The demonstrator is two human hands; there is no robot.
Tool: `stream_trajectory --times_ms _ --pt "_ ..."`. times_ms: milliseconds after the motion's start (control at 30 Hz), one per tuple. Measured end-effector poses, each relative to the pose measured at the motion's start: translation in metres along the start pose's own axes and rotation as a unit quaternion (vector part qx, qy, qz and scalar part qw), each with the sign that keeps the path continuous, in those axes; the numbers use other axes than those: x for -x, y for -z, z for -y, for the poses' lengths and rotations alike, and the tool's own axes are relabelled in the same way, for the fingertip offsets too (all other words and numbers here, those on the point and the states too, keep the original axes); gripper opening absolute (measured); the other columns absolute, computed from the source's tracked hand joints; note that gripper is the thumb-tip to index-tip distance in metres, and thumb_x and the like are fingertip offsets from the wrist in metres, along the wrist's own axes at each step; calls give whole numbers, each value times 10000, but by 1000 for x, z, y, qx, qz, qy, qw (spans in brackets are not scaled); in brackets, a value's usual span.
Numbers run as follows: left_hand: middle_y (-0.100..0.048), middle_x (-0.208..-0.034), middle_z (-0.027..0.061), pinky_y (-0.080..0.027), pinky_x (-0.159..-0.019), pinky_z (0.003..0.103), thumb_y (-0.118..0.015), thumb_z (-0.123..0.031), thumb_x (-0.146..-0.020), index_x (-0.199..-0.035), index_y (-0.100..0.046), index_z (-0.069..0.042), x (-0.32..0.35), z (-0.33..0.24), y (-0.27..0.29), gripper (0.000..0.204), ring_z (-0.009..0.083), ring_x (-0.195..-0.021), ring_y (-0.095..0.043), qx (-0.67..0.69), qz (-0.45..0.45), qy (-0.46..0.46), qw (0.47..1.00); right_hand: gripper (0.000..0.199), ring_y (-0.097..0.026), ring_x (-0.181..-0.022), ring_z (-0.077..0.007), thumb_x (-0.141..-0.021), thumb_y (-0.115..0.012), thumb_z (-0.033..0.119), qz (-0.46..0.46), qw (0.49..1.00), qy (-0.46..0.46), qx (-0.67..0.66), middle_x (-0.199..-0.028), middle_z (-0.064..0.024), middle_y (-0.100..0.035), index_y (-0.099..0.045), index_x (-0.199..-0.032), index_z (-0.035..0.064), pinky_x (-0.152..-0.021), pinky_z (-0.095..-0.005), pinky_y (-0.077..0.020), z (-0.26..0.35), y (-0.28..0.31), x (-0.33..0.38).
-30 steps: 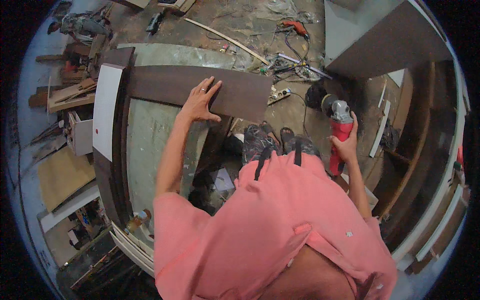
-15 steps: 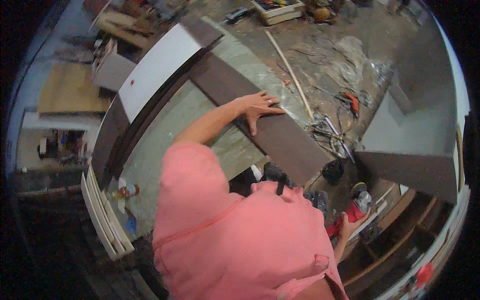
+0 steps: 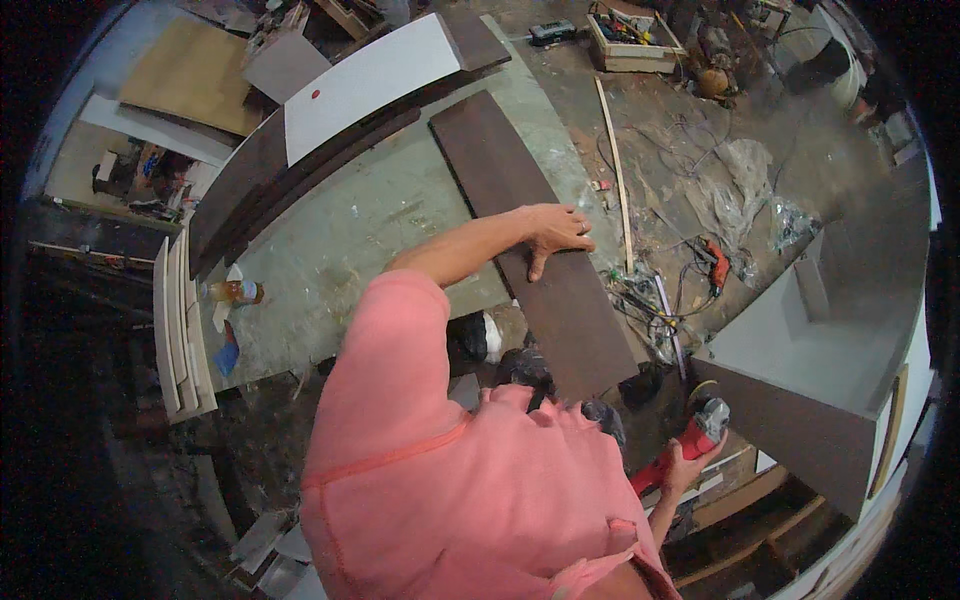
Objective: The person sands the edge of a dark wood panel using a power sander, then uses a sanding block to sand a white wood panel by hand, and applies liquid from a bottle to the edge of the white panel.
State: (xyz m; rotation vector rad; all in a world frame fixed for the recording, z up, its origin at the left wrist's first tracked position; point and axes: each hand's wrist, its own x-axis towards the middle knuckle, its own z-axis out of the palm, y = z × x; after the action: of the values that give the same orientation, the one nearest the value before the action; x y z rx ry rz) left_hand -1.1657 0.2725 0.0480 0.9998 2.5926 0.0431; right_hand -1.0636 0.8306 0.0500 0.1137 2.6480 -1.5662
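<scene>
A long dark brown board (image 3: 500, 165) lies slantwise across the pale green tabletop (image 3: 370, 245), its near end jutting past the table toward my body. My left hand (image 3: 555, 235) rests across its middle, thumb on the upper face and fingers closed over the right-hand edge. Low on the right, my right hand (image 3: 690, 468) is wrapped round the body of a red angle grinder (image 3: 700, 432) with a grey head. Its round disc points upward, apart from the board. Whether the disc spins cannot be made out.
A white panel (image 3: 375, 85) and stacked dark strips (image 3: 330, 175) line the table's far left. A bottle (image 3: 238, 291) lies near its left edge. On the floor are an orange power tool (image 3: 716, 268), cables and a tool crate (image 3: 630, 55). A large cabinet box (image 3: 800, 420) stands right.
The view has shifted, so table and floor things sit lower in it. My right hand has brought the grinder forward, closer to the cabinet box. My left hand stays on the board.
</scene>
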Motion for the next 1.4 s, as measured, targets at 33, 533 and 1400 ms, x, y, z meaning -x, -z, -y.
stream_trajectory --times_ms 33,533,1400 --pt "-565 -1251 161 -401 -1030 479 -907 -670 -314 -1358 -475 -120 -5 4 4 1257 352 -1282 -488 0 22 10 1000 1040 -344 -1426 -320 -681 -759 77 -2 1000 9 0 -1559 -174 -319 -231 -1575 123 -1178 -434 -260 -6 3 -6" --pt "-698 -884 250 -522 -777 500 -674 -810 -681 -957 -718 -17 -3 -62 70 841 414 -897 -680 113 6 307 945 1063 -439 -1313 -295 -665 -788 107 -20 999 7 29 -1476 -155 -398 -232 -1571 133 -1109 -400 -349 -24 85 -35" --pt "-604 -1268 242 -454 -997 506 -661 -623 -839 -1339 -551 -20 165 -110 -10 791 416 -1186 -572 114 -201 524 819 1045 -511 -1233 -262 -671 -715 -12 177 980 67 -55 -1389 -135 -474 -210 -1573 144 -1057 -375 -410 105 -24 65"
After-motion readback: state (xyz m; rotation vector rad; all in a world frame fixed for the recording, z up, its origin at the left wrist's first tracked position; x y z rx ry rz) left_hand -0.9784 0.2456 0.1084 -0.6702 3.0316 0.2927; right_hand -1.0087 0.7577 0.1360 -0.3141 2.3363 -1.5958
